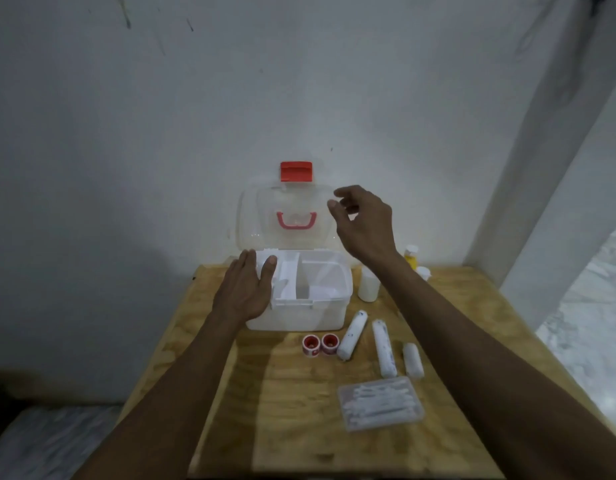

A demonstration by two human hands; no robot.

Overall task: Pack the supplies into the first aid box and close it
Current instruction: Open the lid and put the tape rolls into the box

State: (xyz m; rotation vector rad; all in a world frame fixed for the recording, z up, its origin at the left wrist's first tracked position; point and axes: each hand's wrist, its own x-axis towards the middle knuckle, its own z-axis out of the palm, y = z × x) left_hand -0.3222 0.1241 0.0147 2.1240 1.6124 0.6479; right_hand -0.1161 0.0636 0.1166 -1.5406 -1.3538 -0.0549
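The white first aid box (299,318) stands at the table's far edge with its clear lid (251,216) raised against the wall, red latch (296,171) on top. My left hand (246,289) rests on the box's left rim, holding nothing. Beside the lid's right edge my right hand (363,223) hovers with its fingers apart and empty. In front of the box lie two red tape rolls (319,344), three white bandage rolls (382,348) and a clear pack of cotton swabs (381,403). A white tray (289,282) sits inside the box.
A white bottle (368,284), a yellow bottle (411,258) and a small white cap (423,271) stand right of the box. The wooden table (299,427) ends close to a white wall behind and a pillar (542,202) at the right.
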